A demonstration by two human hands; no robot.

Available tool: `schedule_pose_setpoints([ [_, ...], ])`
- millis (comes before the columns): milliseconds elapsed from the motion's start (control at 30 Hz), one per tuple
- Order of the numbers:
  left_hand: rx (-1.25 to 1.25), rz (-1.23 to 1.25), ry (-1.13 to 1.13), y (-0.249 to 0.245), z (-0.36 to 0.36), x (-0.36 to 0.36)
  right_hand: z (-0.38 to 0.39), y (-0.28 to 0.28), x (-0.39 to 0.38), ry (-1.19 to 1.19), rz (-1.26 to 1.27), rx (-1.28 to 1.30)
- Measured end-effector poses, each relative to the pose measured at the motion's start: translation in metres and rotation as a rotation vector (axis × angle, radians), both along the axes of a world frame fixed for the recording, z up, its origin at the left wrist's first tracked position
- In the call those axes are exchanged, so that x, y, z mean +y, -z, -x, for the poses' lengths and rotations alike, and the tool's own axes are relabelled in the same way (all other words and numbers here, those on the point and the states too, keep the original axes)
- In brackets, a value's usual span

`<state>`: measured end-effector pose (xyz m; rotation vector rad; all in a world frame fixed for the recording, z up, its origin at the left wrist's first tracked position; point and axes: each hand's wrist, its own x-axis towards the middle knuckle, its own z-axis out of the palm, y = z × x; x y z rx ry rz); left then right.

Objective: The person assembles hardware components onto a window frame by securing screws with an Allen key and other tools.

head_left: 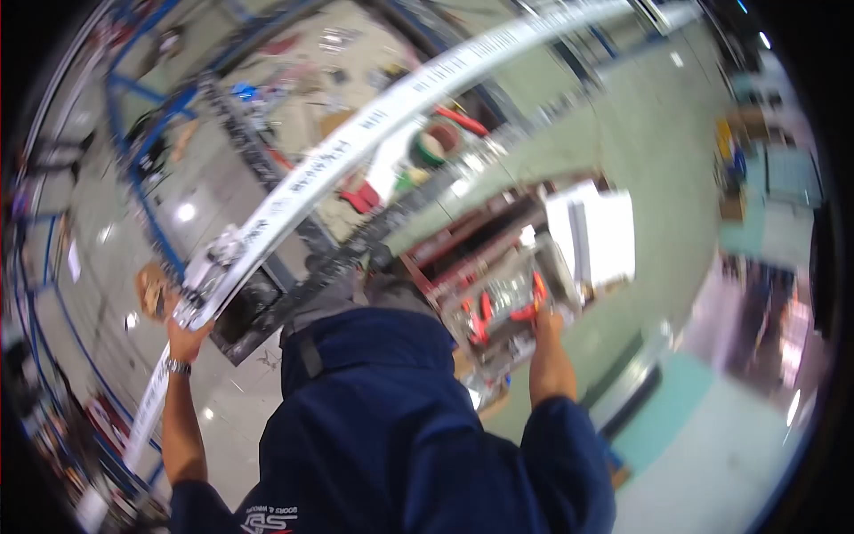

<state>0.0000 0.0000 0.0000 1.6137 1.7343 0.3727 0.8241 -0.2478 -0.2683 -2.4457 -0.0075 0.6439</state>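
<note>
My left hand [189, 338], with a metal watch on the wrist, is closed around a long white profile [356, 133] printed with dark lettering. A silvery metal fitting [209, 271] lies against the profile just above that hand. The profile runs diagonally across a work frame to the upper right. Over an open toolbox [427, 283], my right hand [548, 322] is closed on a tool with red-orange handles [539, 292]; blur hides its exact kind. Other red-handled tools [479, 322] lie in the toolbox tray beside it.
A dark-edged work table [382, 227] in front of me carries tape rolls [430, 149], a red tool [360, 198] and scattered bits. White sheets [594, 233] rest on the toolbox's right side. Blue metal racks [133, 89] stand at the left, and boxes [743, 133] at the far right.
</note>
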Motion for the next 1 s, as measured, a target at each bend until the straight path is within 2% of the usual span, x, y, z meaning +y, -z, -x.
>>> schedule_pose_setpoints([
  [33,-0.113,0.116,-0.154,0.001,0.005,-0.022,-0.006,-0.005,-0.013,-0.117,0.187,-0.021],
  [67,-0.041,0.149,-0.18,-0.015,-0.018,-0.032,-0.007,-0.013,-0.022,-0.07,0.007,0.185],
  [100,-0.078,0.08,-0.138,0.057,-0.006,0.028,-0.037,-0.047,0.059,-0.125,0.09,-0.003],
  [167,-0.002,0.039,-0.161,0.034,0.014,0.009,-0.014,-0.074,0.052,-0.617,0.639,-0.575],
  [200,0.049,0.049,-0.145,0.007,0.023,0.002,0.002,-0.088,0.045,-0.58,0.535,-0.699],
  [233,0.064,0.04,-0.125,0.003,0.023,0.003,0.0,-0.103,0.057,-0.518,0.412,-0.852],
  [300,0.008,0.012,-0.159,0.007,0.025,0.001,0.016,-0.163,0.104,-0.482,0.13,-0.668],
  [367,-0.11,-0.24,-0.111,0.06,0.055,-0.019,0.06,-0.23,0.158,-0.515,-0.168,-0.529],
  [433,0.125,-0.128,-0.038,0.021,0.039,-0.006,0.145,-0.275,0.245,-0.616,-0.513,-0.424],
  [467,0.217,-0.114,-0.01,0.008,0.031,0.001,0.194,-0.292,0.29,-0.689,-0.688,-0.275],
  [500,0.268,-0.182,0.002,0.01,0.031,-0.002,0.242,-0.304,0.331,-0.751,-0.854,-0.11],
  [533,0.199,-0.059,-0.053,-0.01,0.023,0.005,0.279,-0.311,0.368,-0.844,-0.768,0.048],
  [567,0.203,-0.091,-0.061,-0.008,0.023,0.004,0.34,-0.321,0.399,-1.038,-0.985,0.194],
  [600,0.206,-0.118,-0.064,-0.003,0.026,0.001,0.384,-0.332,0.422,-1.185,-0.844,0.278],
  [633,0.206,-0.145,-0.064,0.001,0.028,-0.001,0.441,-0.341,0.44,-1.319,-0.916,0.408],
  [700,0.223,-0.149,-0.083,-0.001,0.028,-0.005,0.53,-0.346,0.466,-1.643,-0.819,0.676],
  [767,0.251,-0.2,-0.095,0.003,0.028,-0.007,0.602,-0.319,0.486,-1.729,-0.642,0.994],
  [867,0.168,-0.197,-0.082,0.009,0.037,-0.005,0.679,-0.281,0.503,-1.855,-0.268,1.151],
  [1000,0.077,-0.284,-0.051,0.008,0.044,-0.005,0.722,-0.243,0.504,-1.9,-0.019,1.234],
])
